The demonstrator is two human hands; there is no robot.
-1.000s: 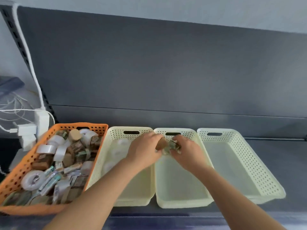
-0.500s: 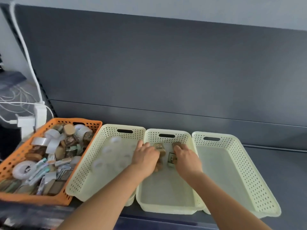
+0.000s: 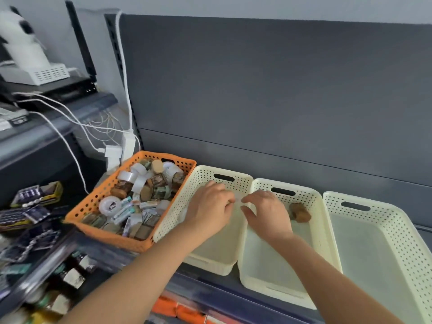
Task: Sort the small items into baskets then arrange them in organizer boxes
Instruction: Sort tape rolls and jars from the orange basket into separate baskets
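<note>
Curled fingers of the left hand [image 3: 210, 208] and the half-spread right hand [image 3: 267, 217] nearly meet over the left rim of the middle basket [image 3: 268, 270]; blur hides whether they hold anything. Brown pieces [image 3: 300, 212] lie at its far end. Two baskets left of it, the orange basket [image 3: 112, 237] holds mixed small items [image 3: 140, 195].

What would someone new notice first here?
An orange basket, heaped with tape rolls and small packets, stands at the left. The left hand and right hand meet over the left cream basket and middle cream basket, where a brown item lies at the back. The right cream basket beside them looks bare.
</note>
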